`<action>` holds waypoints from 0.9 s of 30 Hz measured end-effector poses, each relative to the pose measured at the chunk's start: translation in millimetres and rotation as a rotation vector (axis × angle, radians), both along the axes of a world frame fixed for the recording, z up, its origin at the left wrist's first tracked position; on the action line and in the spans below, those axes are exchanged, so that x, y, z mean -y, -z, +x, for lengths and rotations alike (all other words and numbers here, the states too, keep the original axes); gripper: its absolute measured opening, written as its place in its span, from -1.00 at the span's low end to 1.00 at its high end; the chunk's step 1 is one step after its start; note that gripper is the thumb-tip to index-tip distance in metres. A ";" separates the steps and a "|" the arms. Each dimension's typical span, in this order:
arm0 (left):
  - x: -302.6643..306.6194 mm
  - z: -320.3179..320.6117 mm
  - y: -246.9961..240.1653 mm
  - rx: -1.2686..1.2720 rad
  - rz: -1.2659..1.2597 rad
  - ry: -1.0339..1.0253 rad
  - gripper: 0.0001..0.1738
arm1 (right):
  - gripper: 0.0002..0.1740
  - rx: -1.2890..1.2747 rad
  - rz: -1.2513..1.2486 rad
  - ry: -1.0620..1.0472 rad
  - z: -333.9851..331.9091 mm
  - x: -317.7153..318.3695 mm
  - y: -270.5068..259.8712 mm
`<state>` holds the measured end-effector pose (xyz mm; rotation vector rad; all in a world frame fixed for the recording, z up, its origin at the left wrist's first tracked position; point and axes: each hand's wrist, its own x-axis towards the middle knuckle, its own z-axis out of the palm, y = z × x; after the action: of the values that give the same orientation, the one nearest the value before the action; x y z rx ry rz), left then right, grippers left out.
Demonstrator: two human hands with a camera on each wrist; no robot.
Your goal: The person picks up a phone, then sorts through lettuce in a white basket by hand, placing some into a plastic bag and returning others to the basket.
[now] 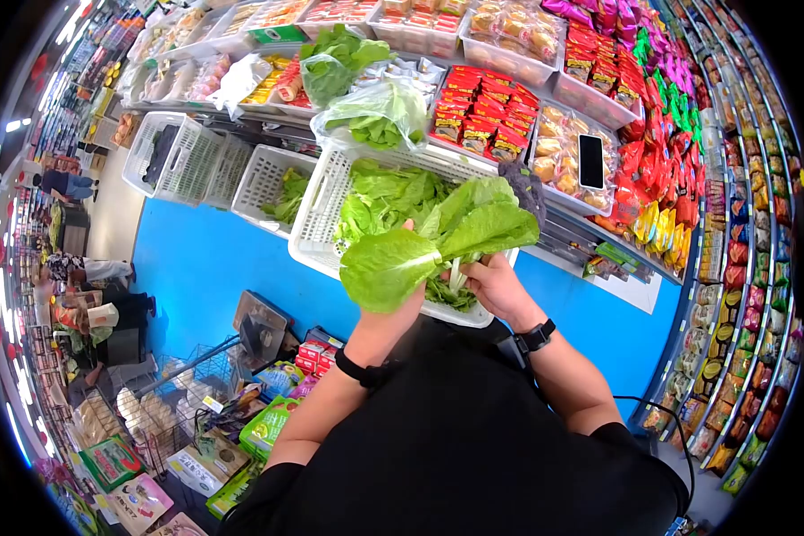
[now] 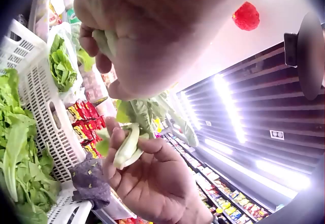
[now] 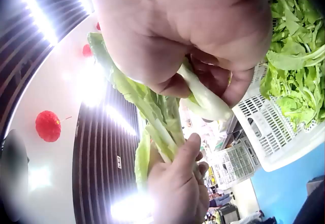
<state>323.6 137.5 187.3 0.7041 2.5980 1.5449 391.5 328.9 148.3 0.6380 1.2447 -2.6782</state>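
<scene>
Head view, from the left: a small white basket (image 1: 261, 179) with a few greens sits just beside the large white basket (image 1: 317, 223), which is heaped with loose leaves. Both jut out from the display over a blue surface (image 1: 205, 268). The lettuce bunch (image 1: 438, 241) is held above the near right part of the large basket and clear of the heap. Its long axis runs from the pale stalk ends, close to the person's chest, up and away to the leaf tips; one broad leaf droops to the left. Both hands meet at the stalk end, so neither is nearer. The left hand (image 2: 157, 36) comes in under that drooping leaf, its fingers curled round the green stems. The right hand (image 1: 496, 284), touching the bunch from the right, pinches a pale stalk (image 3: 205, 99) between thumb and curled fingers. A purple cloth (image 2: 89, 181) lies on the basket rim just right of the bunch. Farther off are bagged greens (image 1: 375, 116), then red snack packets (image 1: 482, 112), and at the right a phone (image 1: 590, 161) lying on wrapped buns.
</scene>
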 end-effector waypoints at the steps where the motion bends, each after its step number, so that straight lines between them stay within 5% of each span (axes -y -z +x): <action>1: -0.5 0.1 -0.8 0.003 0.000 0.006 -0.54 | -0.54 -0.018 0.006 -0.036 0.6 0.1 -0.1; 3: -0.8 -1.2 -2.6 -0.203 -0.154 0.094 -0.63 | -0.54 -0.036 0.012 -0.068 1.4 1.2 1.0; 7: -0.7 1.4 -6.9 -0.225 -0.191 0.147 -0.62 | -0.57 -0.045 0.018 -0.037 2.5 6.8 -1.2; 13: 1.1 7.6 -8.9 -0.194 -0.048 0.190 -0.38 | -0.51 -0.071 0.084 -0.128 1.0 3.3 4.9; 18: -4.8 13.7 -40.5 -0.256 -0.462 0.319 -0.17 | -0.44 -0.145 0.125 -0.037 6.5 12.1 26.2; 20: -5.5 15.0 -37.7 -0.250 -0.426 0.306 -0.17 | -0.47 -0.017 -0.424 -0.029 17.2 1.5 13.8; 23: -3.7 16.4 -30.1 -0.206 -0.323 0.259 -0.12 | -0.50 -0.171 -0.488 -0.090 32.4 -7.3 60.1; 24: -3.4 16.9 -27.1 -0.208 -0.235 0.200 -0.10 | -0.50 -0.203 -0.788 -0.113 32.7 -8.2 64.1; 27: -3.2 16.9 -17.4 -0.171 -0.090 0.125 -0.04 | -0.48 -0.221 -0.812 -0.113 37.2 -11.9 70.7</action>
<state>340.5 140.7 204.7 1.0104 2.6616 1.3812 428.7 340.9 77.6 0.1467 0.1281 -2.8498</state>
